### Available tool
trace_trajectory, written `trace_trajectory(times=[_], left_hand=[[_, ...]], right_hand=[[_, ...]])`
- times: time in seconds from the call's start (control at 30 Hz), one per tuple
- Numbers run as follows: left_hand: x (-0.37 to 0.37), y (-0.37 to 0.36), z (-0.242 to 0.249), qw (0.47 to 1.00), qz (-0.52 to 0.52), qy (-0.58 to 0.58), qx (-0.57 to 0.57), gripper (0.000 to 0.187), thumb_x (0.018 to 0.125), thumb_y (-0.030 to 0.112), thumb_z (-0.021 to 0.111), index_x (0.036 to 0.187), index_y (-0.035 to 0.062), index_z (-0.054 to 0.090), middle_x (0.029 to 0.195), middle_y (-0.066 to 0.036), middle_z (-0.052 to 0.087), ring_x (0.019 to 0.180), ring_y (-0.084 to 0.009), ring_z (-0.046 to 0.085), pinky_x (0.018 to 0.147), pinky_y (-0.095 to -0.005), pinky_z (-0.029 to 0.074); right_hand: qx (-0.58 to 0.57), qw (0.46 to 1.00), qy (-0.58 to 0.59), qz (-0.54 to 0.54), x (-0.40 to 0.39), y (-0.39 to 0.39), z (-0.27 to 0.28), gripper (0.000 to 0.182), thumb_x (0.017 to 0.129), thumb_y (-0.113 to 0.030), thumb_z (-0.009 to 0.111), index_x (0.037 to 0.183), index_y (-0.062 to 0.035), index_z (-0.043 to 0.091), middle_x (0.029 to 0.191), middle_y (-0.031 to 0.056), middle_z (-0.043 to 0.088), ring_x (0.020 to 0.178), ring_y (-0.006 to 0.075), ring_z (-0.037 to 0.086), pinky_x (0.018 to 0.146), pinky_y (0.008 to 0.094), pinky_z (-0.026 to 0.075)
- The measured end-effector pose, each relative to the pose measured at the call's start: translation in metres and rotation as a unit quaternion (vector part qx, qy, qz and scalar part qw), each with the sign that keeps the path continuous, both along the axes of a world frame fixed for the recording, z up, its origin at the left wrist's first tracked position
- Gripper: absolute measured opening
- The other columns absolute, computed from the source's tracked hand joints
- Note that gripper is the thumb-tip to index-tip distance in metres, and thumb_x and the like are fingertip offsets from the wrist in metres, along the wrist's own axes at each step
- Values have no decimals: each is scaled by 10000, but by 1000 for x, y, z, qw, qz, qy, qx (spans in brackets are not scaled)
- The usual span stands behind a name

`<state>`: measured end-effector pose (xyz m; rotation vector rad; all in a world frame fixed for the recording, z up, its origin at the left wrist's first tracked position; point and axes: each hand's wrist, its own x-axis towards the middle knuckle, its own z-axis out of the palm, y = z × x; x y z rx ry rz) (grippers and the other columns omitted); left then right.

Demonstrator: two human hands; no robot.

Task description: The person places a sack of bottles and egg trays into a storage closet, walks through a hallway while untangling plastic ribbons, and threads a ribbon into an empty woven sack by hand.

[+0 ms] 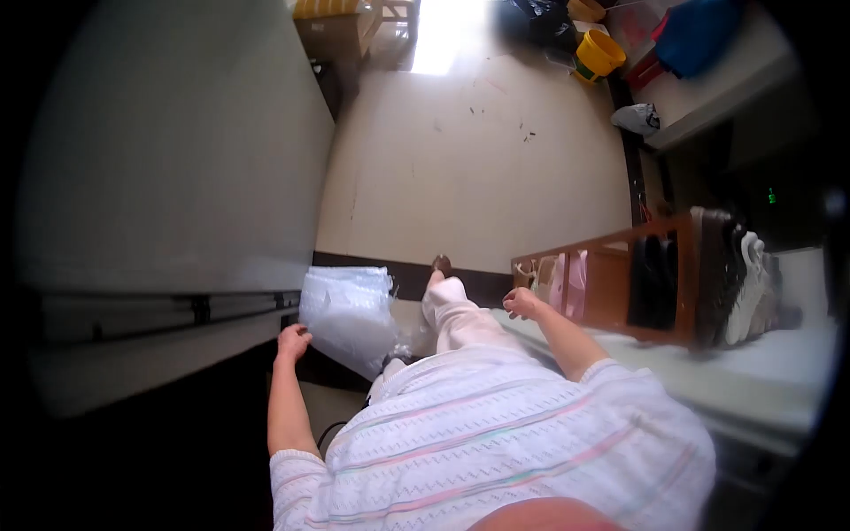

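Plastic bundle (347,311) | just right of left hand (293,342) | (contact unclear)

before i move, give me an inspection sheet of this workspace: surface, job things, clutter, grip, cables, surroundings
Surface: pale floor, small dark bits scattered on it
Job's things: whitish plastic bundle, beside the legs
Clutter: yellow bucket and black bag at the far end
Grip: left hand at the bundle's edge, hold unclear; right hand fingers curled, away from the bundle
Cables: thin dark loop by the left forearm, possibly a cable
Surroundings: wooden rack on the right, large pale panel on the left
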<state>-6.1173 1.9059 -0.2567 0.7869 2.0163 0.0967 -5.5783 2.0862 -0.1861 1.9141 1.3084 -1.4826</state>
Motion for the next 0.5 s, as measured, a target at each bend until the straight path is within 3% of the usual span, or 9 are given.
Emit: trace_trajectory(times=[0.07,0.13,0.23,0.27,0.4,0.43,0.5], left_hand=[[-22,-16,-20,997,29,0,-78,383,646,172,628,1011,58,601,920,-131,624,847,-232,599,763,-314,468],[-12,-33,-5,978,97,-14,-182,378,653,157,635,1017,61,600,902,-129,628,790,-226,611,714,-319,486],[34,-27,13,983,109,12,-146,359,664,140,635,1012,57,603,832,-116,634,660,-201,609,596,-318,497],[47,6,21,993,56,38,-95,360,665,128,635,1015,50,601,816,-110,631,615,-182,594,543,-312,490],[157,271,186,990,70,-15,-118,352,657,110,640,1000,43,604,837,-111,627,669,-191,599,553,-314,495],[166,339,195,993,18,17,-111,351,669,119,626,1013,54,597,800,-96,624,617,-168,589,513,-305,483],[171,476,193,991,0,22,-132,372,683,128,606,1050,73,579,788,-84,623,583,-151,581,489,-297,474]], right_hand=[[9,999,-4,45,-36,-8,-30,258,737,-165,517,934,-37,623,722,67,626,597,152,617,499,287,479],[24,998,16,48,-46,-9,-54,255,736,-162,517,922,-25,624,711,72,624,592,152,615,508,285,479],[73,994,70,29,-4,36,-27,263,742,-159,517,937,-13,613,724,74,621,597,153,613,508,295,474],[78,994,83,-5,26,70,0,270,745,-161,512,952,-17,608,734,72,620,602,152,613,503,296,471],[77,987,107,-96,143,270,145,304,755,-186,497,1001,-34,590,783,61,618,624,142,612,476,287,451],[78,988,103,-86,155,323,161,305,754,-195,499,995,-34,592,781,61,618,623,138,612,472,282,449],[74,987,103,-100,171,412,124,308,749,-204,507,990,-33,593,768,61,619,617,140,610,475,286,454]])
